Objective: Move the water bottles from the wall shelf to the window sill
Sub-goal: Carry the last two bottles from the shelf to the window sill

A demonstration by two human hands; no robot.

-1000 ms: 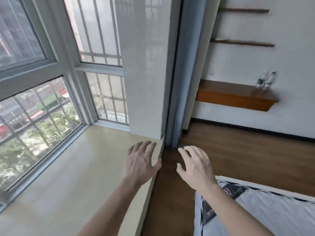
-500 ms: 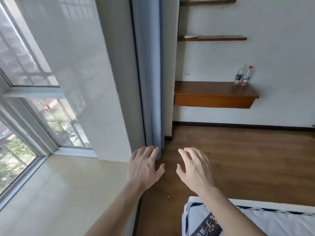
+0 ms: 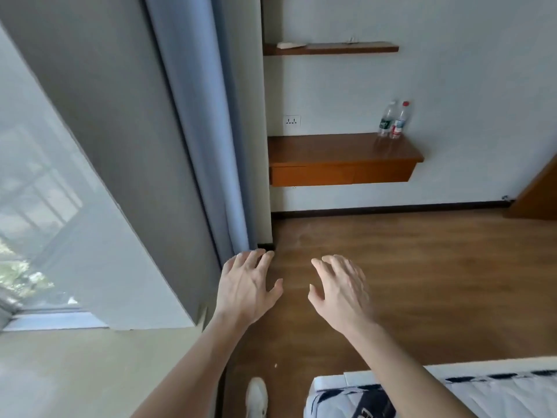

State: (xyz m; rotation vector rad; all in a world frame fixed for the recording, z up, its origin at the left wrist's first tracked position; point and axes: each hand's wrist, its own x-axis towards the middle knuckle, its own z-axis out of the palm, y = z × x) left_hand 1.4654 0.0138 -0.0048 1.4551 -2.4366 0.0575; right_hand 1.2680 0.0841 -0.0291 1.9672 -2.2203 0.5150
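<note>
Two clear water bottles stand upright side by side at the right end of the lower wooden wall shelf [image 3: 331, 152]: one with a green label [image 3: 385, 119] and one with a red cap and red label [image 3: 399, 120]. The cream window sill [image 3: 75, 366] fills the lower left. My left hand [image 3: 245, 289] and my right hand [image 3: 340, 289] hover in front of me over the floor, palms down, fingers spread, holding nothing. Both hands are far from the bottles.
A blue curtain [image 3: 199, 116] and a grey pillar stand between the sill and the shelf wall. A thinner upper shelf [image 3: 331, 49] carries small items. A mattress corner [image 3: 452, 393] lies at lower right, a wooden door [image 3: 539, 194] at far right, my white shoe [image 3: 256, 396] on the wood floor.
The view has swung right, away from the window and toward the shelf wall; the bottles now appear larger and nearer. Both hands stay open and held out in front.
</note>
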